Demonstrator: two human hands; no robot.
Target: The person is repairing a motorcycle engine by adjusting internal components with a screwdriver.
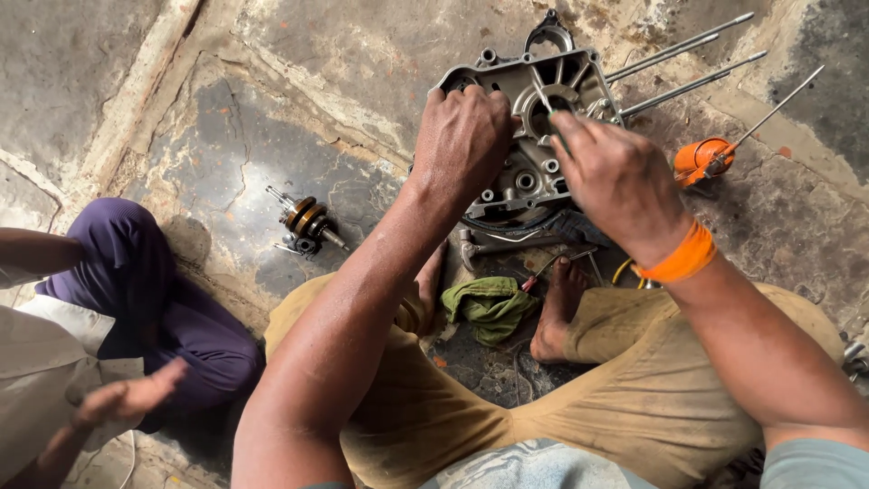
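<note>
A grey metal engine crankcase half [534,109] lies on the stained concrete floor in front of my crossed legs, with long studs [688,63] sticking out to its right. My left hand [466,136] rests on the case's left side, fingers curled over its edge. My right hand [615,177], an orange band on its wrist, holds a thin metal tool [543,95] whose tip reaches into the round bearing hole of the case.
A crankshaft part [306,222] lies on the floor to the left. An orange oil can [701,158] stands at right. A green rag [489,308] and small hand tools lie between my feet. Another person in purple trousers [145,299] sits at left.
</note>
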